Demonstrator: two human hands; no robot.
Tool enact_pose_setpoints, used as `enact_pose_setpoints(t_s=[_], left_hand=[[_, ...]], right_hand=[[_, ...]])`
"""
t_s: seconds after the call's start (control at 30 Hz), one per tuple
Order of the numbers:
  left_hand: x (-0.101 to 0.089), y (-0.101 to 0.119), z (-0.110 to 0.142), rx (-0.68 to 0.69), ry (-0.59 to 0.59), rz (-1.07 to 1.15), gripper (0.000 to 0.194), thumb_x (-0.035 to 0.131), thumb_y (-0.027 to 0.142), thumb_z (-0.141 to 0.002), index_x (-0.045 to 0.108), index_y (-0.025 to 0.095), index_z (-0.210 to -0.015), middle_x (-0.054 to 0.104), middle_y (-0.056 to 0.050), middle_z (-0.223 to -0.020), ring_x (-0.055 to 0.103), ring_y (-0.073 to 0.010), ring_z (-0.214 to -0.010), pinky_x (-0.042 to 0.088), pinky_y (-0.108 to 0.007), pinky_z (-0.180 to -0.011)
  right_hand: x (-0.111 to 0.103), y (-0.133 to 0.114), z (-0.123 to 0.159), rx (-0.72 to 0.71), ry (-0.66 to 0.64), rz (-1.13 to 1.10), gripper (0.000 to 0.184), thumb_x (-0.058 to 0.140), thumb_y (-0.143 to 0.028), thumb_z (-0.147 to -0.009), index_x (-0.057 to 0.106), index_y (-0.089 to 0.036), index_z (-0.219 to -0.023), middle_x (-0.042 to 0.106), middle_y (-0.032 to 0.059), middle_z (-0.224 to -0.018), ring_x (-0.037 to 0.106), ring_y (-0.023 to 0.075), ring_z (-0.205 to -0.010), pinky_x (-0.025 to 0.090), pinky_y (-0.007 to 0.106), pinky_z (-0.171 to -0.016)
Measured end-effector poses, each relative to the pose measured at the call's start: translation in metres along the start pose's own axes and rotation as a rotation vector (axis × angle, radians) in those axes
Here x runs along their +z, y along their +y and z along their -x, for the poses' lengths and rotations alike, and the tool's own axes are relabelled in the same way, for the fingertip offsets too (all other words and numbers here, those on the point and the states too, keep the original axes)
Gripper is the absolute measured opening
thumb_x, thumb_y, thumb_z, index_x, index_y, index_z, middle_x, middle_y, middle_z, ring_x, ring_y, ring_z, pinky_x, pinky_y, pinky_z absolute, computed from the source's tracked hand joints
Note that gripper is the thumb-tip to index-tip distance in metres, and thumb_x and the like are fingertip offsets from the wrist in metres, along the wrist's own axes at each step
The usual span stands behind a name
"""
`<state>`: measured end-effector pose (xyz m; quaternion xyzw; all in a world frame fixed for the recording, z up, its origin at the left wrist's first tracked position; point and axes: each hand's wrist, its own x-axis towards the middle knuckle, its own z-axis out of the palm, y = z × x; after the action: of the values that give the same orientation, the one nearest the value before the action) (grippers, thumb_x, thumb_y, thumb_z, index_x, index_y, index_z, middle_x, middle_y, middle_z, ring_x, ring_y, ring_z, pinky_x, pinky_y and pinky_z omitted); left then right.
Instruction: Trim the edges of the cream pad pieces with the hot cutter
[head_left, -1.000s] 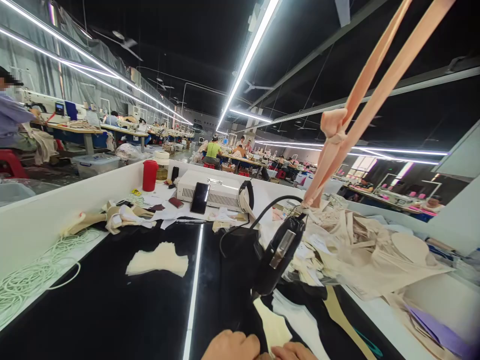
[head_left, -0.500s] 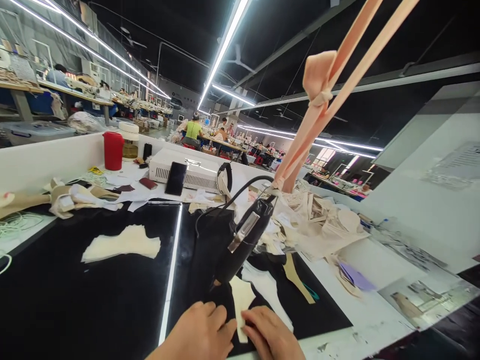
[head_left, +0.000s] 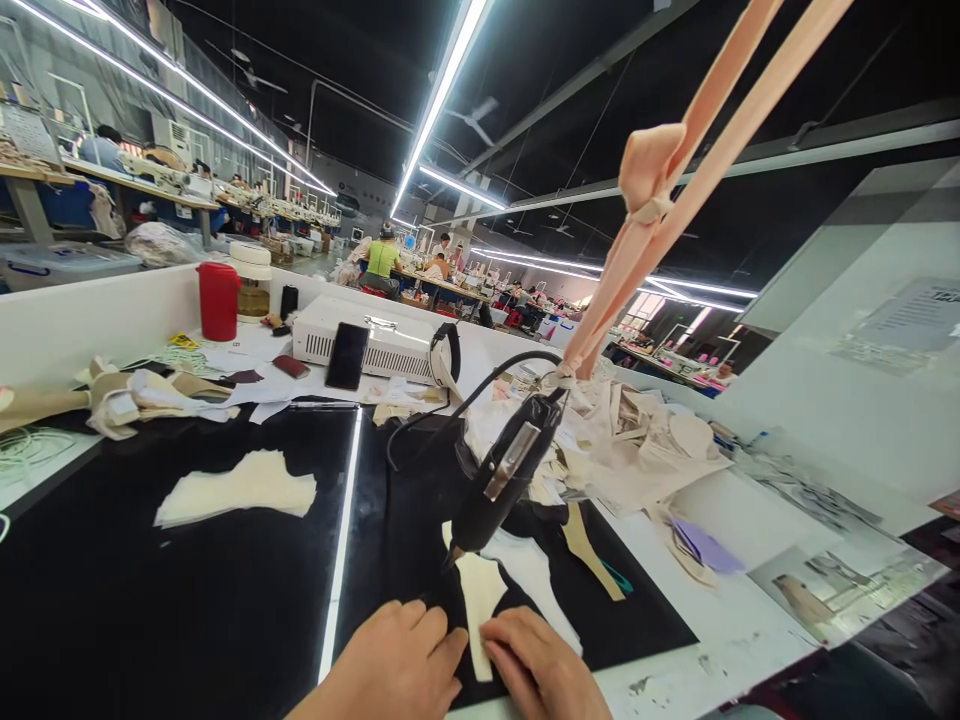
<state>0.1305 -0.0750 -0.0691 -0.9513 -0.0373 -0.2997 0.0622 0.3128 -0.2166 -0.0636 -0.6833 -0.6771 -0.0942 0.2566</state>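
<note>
A narrow cream fabric piece [head_left: 481,590] lies on the black mat [head_left: 225,610] just in front of me. My right hand [head_left: 546,662] pinches its lower right edge between thumb and fingers. My left hand [head_left: 405,655] is curled closed, its thumb and fingertips at the left edge of the same piece. Above the piece's far end hangs a black corded tool [head_left: 504,475] with a metal plate on its side; its narrow tip is close to the fabric. Peach fabric strips [head_left: 630,250], knotted together, hold the tool up from above. White fabric pieces [head_left: 534,575] lie right of the cream piece.
A cream fabric stack [head_left: 238,488] lies on the mat's left. Behind stand a phone [head_left: 347,356], a white vented box [head_left: 405,350] and a red container [head_left: 218,300]. A beige strip [head_left: 589,550] and heaped fabric scraps [head_left: 645,430] are to the right. Other people work far off.
The tool has swung slightly right and up relative to the mat, showing more cream fabric beneath its tip. The view has shifted a little. My hands stay at the cream piece.
</note>
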Motion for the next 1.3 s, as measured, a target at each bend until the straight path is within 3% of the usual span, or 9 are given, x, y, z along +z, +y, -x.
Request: enact_pose_setpoints(t_s=[0.1,0.27,0.43,0.67,0.9,1.1,1.3], left_hand=[[0.0,-0.001,0.001,0.026,0.067,-0.007,0.017,0.068,0.032,-0.098,0.064,0.018,-0.107,0.065,0.002,-0.077,0.057,-0.0186,-0.063,0.034,-0.036,-0.056],[-0.001,0.0,0.002,0.013,0.109,-0.006,0.017,0.07,0.032,-0.096,0.065,0.018,-0.104,0.064,0.002,-0.077,0.056,-0.0191,-0.063,0.034,-0.037,-0.055],[-0.001,0.001,0.002,0.012,0.081,-0.013,0.022,0.075,0.031,-0.092,0.066,0.018,-0.108,0.065,0.002,-0.079,0.057,-0.0193,-0.063,0.036,-0.036,-0.057],[-0.001,-0.001,0.003,0.022,0.125,-0.002,0.03,0.073,0.03,-0.093,0.064,0.018,-0.119,0.062,0.003,-0.076,0.057,-0.0183,-0.062,0.035,-0.035,-0.056],[-0.002,0.0,0.001,-0.012,0.138,0.013,0.024,0.077,0.031,-0.09,0.065,0.023,-0.11,0.06,0.004,-0.072,0.053,-0.0173,-0.058,0.031,-0.034,-0.054],[-0.001,0.001,0.001,-0.027,0.113,0.029,0.034,0.083,0.028,-0.082,0.064,0.023,-0.11,0.062,0.004,-0.073,0.054,-0.0177,-0.057,0.031,-0.033,-0.053],[-0.009,0.0,-0.002,-0.051,0.127,0.067,0.024,0.082,0.022,-0.08,0.062,0.026,-0.093,0.057,0.005,-0.067,0.048,-0.0168,-0.051,0.025,-0.033,-0.048]], right_hand=[[0.001,0.003,0.004,-0.027,-0.019,0.046,0.036,0.031,-0.037,-0.113,0.064,-0.027,-0.103,0.071,0.003,-0.09,0.073,0.0168,-0.08,0.057,0.024,-0.073],[0.003,0.004,0.004,-0.061,-0.05,0.077,0.023,0.044,-0.016,-0.107,0.064,-0.025,-0.101,0.072,0.0037,-0.089,0.074,0.0206,-0.079,0.058,0.029,-0.075],[-0.004,0.001,0.0,-0.03,-0.073,-0.019,0.022,0.049,-0.01,-0.102,0.064,-0.025,-0.106,0.071,0.0026,-0.094,0.073,0.0161,-0.084,0.058,0.023,-0.078],[-0.002,-0.004,0.0,0.088,-0.058,-0.143,0.022,0.047,-0.016,-0.103,0.066,-0.024,-0.098,0.068,0.0022,-0.088,0.071,0.0147,-0.079,0.055,0.023,-0.072],[0.002,-0.006,0.0,0.186,-0.024,-0.23,0.025,0.046,-0.023,-0.104,0.068,-0.025,-0.094,0.068,0.0026,-0.088,0.069,0.015,-0.076,0.051,0.023,-0.07],[0.004,-0.009,0.0,0.246,0.002,-0.285,0.026,0.047,-0.029,-0.105,0.068,-0.026,-0.089,0.065,0.0009,-0.084,0.066,0.015,-0.073,0.048,0.024,-0.067],[0.006,-0.01,0.0,0.304,0.034,-0.34,0.028,0.048,-0.036,-0.104,0.065,-0.025,-0.085,0.064,0.0012,-0.081,0.062,0.0165,-0.072,0.046,0.026,-0.068]])
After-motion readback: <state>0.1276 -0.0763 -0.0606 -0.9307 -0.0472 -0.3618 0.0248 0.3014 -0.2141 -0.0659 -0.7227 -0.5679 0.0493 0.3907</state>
